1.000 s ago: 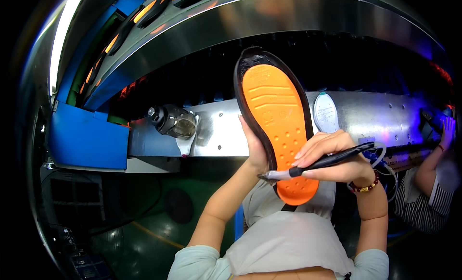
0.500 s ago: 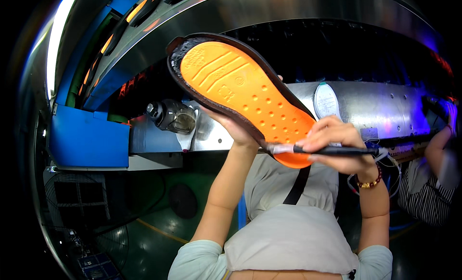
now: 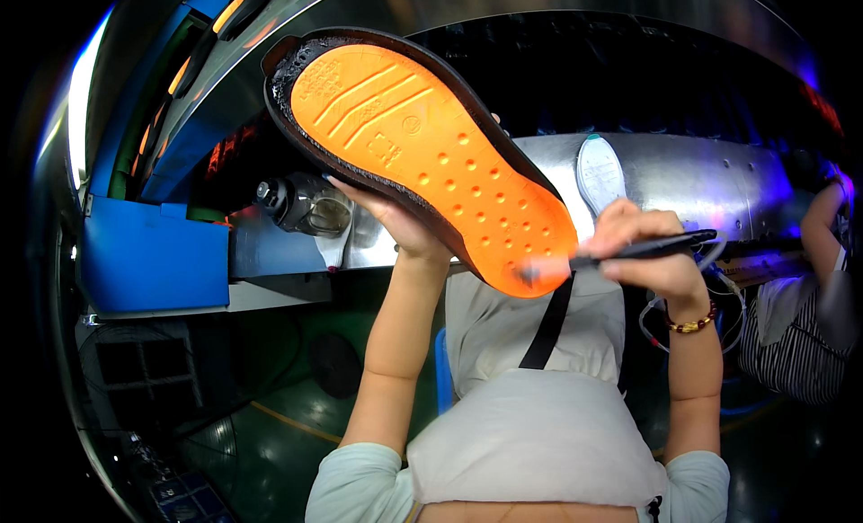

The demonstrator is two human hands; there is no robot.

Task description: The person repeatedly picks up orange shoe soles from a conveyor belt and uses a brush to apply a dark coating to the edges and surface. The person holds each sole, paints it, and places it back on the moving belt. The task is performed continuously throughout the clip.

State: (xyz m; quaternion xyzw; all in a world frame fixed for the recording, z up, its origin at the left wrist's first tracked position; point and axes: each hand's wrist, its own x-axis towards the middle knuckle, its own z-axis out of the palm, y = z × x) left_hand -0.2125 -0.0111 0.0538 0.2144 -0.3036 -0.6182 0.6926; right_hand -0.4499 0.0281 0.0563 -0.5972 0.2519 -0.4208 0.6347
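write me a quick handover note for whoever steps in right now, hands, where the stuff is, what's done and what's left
Left hand: holds the shoe sole up from beneath, orange face toward the camera, tilted with one end high at upper left.
Right hand: grips a thin black brush, its tip on the sole's lower right end.
Nearby: a pale insole-shaped piece on the metal machine housing behind; a co-worker's arm at far right.
Done: cannot tell how much of the rim has been brushed.
Left: apparently the rest of the edge; check before continuing.
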